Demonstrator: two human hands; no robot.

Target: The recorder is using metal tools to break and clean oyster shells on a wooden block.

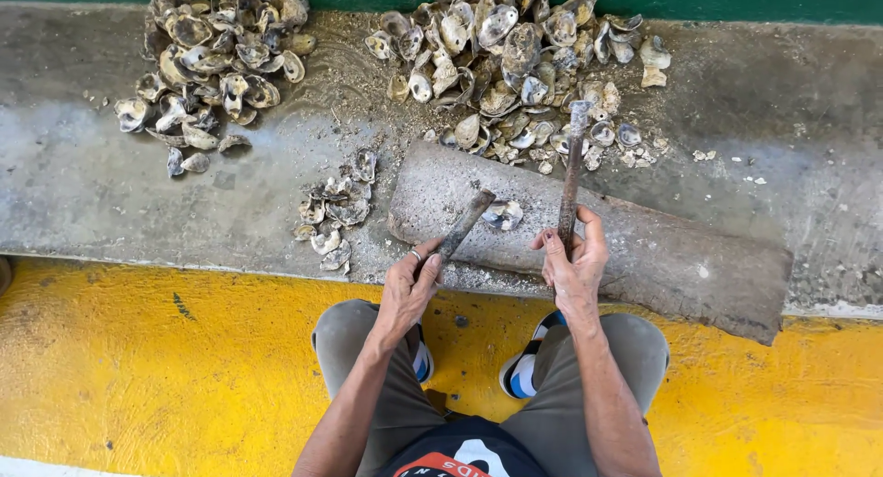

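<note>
My left hand [408,284] grips a short rusty metal bar [464,221] whose tip points up and right toward a single oyster shell [503,214]. That shell lies on a long grey wooden block [662,256] set across a concrete ledge. My right hand [575,261] holds a longer rusty metal rod [572,169] nearly upright, its flat end reaching up into the shell pile behind the block. The shell sits between the two tools, touching neither as far as I can see.
A big heap of oyster shells [515,58] lies behind the block, another heap [216,63] at the far left, and a small cluster [336,210] left of the block. The concrete ledge [110,192] borders a yellow floor [166,376]. My knees and shoes are below.
</note>
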